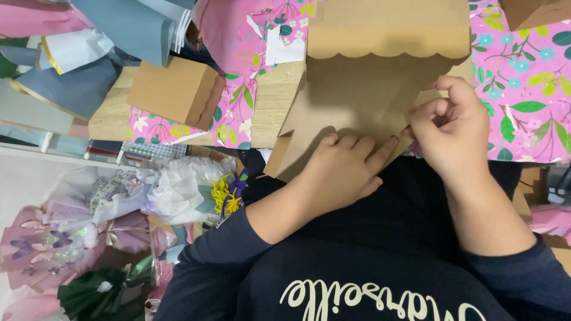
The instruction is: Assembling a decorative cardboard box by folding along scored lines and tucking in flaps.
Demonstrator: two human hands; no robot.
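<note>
A flat brown cardboard box blank [351, 89] with a scalloped edge lies on the wooden table edge [276, 101] in front of me. My left hand [342, 169] presses flat on its near part, fingers together. My right hand [455, 128] pinches a fold or flap of the same cardboard at its right side, fingers curled. Dark sleeves cover both my forearms.
A folded brown box [175, 90] sits to the left on pink floral wrapping paper [529, 77]. Blue and pink paper sheets [119, 30] pile at the top left. Wrapped bouquets [89, 226] in clear and lilac film lie below the table at left.
</note>
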